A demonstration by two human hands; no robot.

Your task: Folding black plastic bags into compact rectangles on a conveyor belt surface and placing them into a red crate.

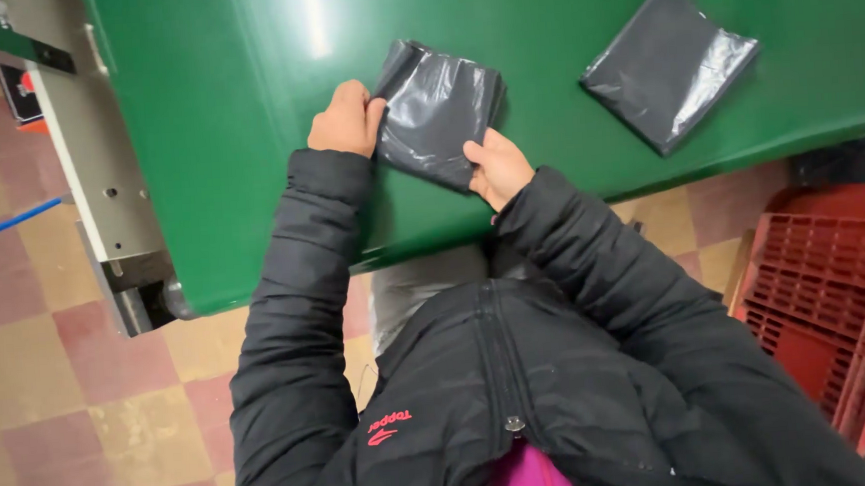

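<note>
A folded dark grey plastic bag point(437, 109) lies on the green conveyor belt point(235, 115) in front of me. My left hand point(345, 121) grips its left edge with the fingers curled. My right hand point(497, 166) pinches its near right corner. Both arms are in a black puffer jacket. A second folded dark grey plastic bag point(667, 64) lies flat on the belt farther to the right, untouched.
The belt's grey metal frame and end roller point(98, 173) stand at the left. A red plastic crate point(831, 289) sits on the floor at the right. The floor point(52, 396) is checkered red and tan tile. A blue line crosses the floor at far left.
</note>
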